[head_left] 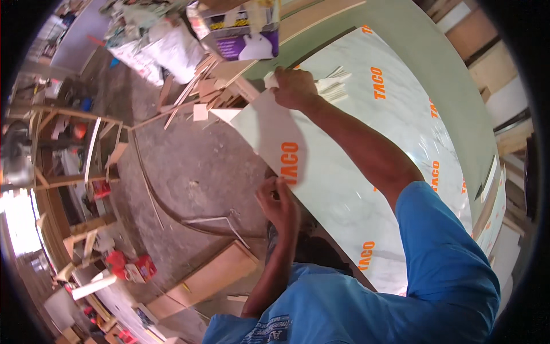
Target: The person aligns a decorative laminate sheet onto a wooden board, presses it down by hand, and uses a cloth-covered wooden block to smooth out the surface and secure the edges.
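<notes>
A pale marble-patterned panel point(344, 155) with orange print lies on a green surface in front of me. My right hand point(295, 88) reaches across to the panel's far left corner. Its fingers are closed round a bunched white cloth point(335, 85), whose ribbed, strip-like end spreads over the panel to the right. My left hand point(278, 198) is at the panel's near left edge, fingers curled and thumb side against the edge. Whether anything is pinched in it cannot be made out.
A purple and white box point(246, 40) stands beyond the panel's left corner. Wood offcuts point(215, 86) and white sacks point(172, 51) lie near it. A brown board point(203, 278) and a bent strip point(215, 229) are on the floor at left. Wooden frames point(74, 178) stand farther left.
</notes>
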{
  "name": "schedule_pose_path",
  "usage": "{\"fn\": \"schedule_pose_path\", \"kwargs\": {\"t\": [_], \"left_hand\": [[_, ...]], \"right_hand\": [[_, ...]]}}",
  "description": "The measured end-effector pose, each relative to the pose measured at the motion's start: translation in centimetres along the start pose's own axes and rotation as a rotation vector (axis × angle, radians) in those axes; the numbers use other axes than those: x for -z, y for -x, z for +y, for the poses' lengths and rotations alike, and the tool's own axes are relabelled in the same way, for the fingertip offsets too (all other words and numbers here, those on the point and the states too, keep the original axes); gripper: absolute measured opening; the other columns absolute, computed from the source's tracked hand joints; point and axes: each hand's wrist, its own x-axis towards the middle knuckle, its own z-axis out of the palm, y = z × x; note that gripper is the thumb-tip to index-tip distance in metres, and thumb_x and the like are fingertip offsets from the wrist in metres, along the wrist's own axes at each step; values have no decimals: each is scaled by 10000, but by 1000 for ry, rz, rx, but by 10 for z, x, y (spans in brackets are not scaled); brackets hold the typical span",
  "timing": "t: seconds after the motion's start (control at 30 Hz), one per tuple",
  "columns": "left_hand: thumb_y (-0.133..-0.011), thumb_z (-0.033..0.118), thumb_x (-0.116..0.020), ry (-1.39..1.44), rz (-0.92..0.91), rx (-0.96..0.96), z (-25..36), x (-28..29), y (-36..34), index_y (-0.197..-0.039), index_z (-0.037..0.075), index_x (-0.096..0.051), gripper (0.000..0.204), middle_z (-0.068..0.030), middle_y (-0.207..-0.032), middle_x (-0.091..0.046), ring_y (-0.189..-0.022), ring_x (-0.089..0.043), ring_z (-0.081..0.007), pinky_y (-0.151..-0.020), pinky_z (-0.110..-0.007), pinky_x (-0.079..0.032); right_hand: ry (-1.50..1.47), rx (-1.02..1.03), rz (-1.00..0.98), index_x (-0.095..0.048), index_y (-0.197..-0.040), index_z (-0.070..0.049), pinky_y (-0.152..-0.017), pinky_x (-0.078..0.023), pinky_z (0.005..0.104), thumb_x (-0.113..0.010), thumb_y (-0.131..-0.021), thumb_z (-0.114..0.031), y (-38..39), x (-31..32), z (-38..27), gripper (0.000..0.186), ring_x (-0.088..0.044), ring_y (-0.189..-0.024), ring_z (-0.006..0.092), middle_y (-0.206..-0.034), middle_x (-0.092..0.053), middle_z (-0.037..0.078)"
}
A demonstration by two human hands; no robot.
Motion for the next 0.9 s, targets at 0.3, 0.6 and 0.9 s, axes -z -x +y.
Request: {"fn": "schedule_pose_path", "kwargs": {"t": [0.3, 0.6, 0.9], "left_hand": [[-1037, 603, -325, 942, -288, 640, 3, -23, 30, -1525, 55, -292, 735, -121, -1541, -354, -1404, -341, -219, -1174, -383, -226], [-1027, 633, -314, 1154, -327, 562, -7, -14, 21, -1551, 68, -270, 771, -77, -1568, -342, -1429, -319, -210, -1191, -369, -177], [-896, 850, -221, 1141, -405, 666, -11, -26, -2, -1528, 135, -374, 966, -53, -1317, -550, -1139, -519, -223, -1008, -373, -396]], "right_hand": [[-57, 368, -34, -588, -1059, -59, -807, -530, 473, -720, -820, -352, 42, -19, -68, 401, -685, -920, 353, -950, -696, 144], [-25, 462, -27, -596, -1069, -72, -773, -529, 486, -729, -799, -388, 51, -28, -80, 436, -680, -912, 356, -945, -694, 143], [57, 423, -35, -613, -1107, -92, -810, -523, 486, -711, -831, -432, 44, -15, -57, 449, -685, -936, 360, -981, -712, 146]]}}
